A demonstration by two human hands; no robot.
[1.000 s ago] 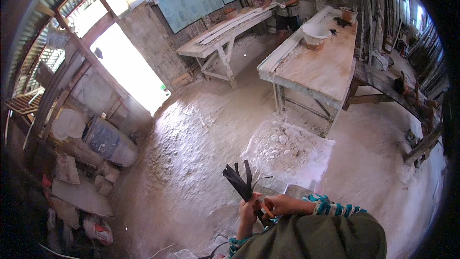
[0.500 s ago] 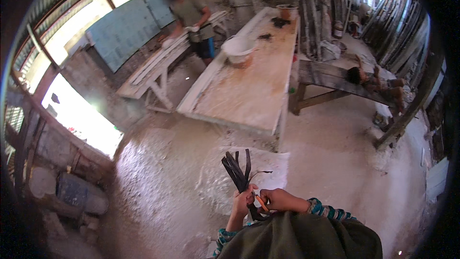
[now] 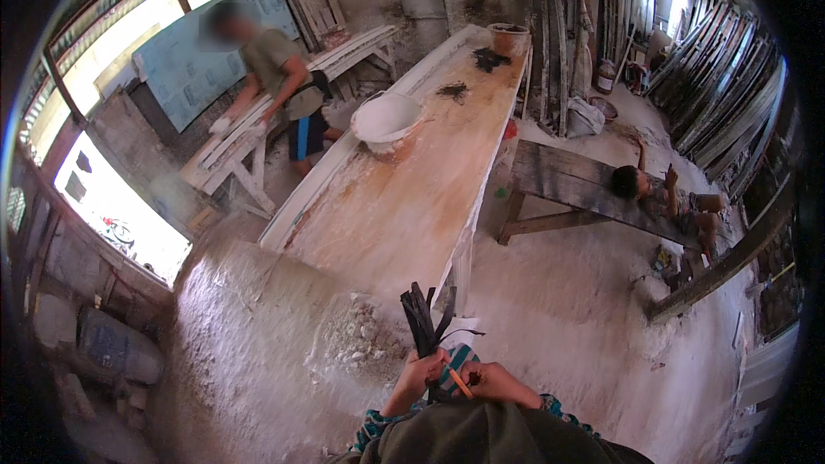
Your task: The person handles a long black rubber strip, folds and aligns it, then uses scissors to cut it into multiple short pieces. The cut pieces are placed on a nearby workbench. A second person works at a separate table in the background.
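1. The left hand [image 3: 418, 375] is clenched around one bundle of dark strips [image 3: 423, 318], held upright at the chest.
2. The right hand [image 3: 494, 381] pinches one orange stick [image 3: 456, 381] beside it.
3. Open dusty floor [image 3: 559, 318] lies ahead.
4. One long workbench [image 3: 412, 198] carries one white basin [image 3: 384, 118].

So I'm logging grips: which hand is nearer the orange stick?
Right. The right hand touches the orange stick at its side; the left hand grips the dark strip bundle just left.

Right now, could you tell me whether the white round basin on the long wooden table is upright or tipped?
Upright: the white round basin rests on the long wooden table, rim upward.
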